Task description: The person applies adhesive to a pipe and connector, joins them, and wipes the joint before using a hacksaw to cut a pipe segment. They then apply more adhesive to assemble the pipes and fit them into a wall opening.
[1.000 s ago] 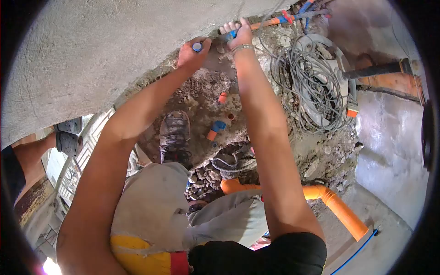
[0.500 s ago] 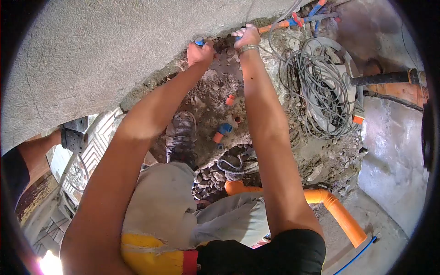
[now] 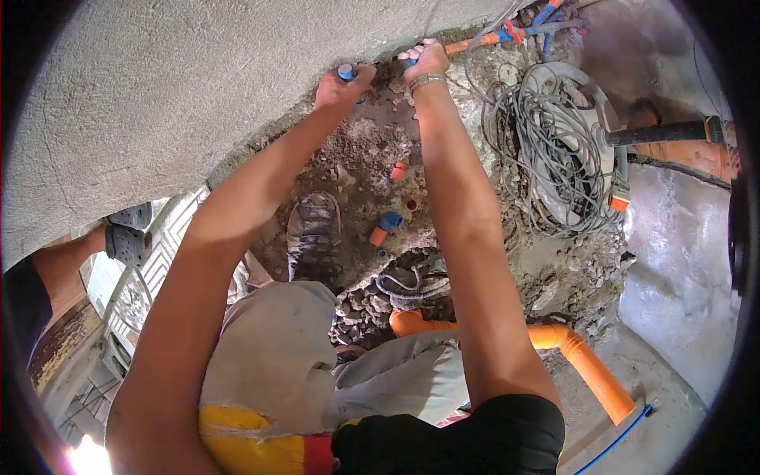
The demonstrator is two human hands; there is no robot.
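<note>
At the foot of the rough wall, my left hand (image 3: 340, 89) is wrapped round a piece with a blue round end (image 3: 347, 72); most of it is hidden by the fingers. Close by on the right, my right hand (image 3: 427, 62) is closed on a blue pipe fitting (image 3: 409, 63) in line with an orange pipe (image 3: 467, 46). Short orange and blue pipe pieces stick up from the dirt below: an orange stub (image 3: 398, 171) and a blue elbow (image 3: 389, 220) with an orange end.
Coiled grey cable (image 3: 546, 150) lies over a pale round object on the right. A large orange drain pipe (image 3: 594, 372) bends near my knee. My shoe (image 3: 313, 237) rests on broken soil. Another person's foot (image 3: 127, 236) shows at left, beside the wall (image 3: 158, 103).
My left hand has shifted slightly left and turned, showing more of the blue end. My right hand stays nearly where it was, and my left arm has swung a little left.
</note>
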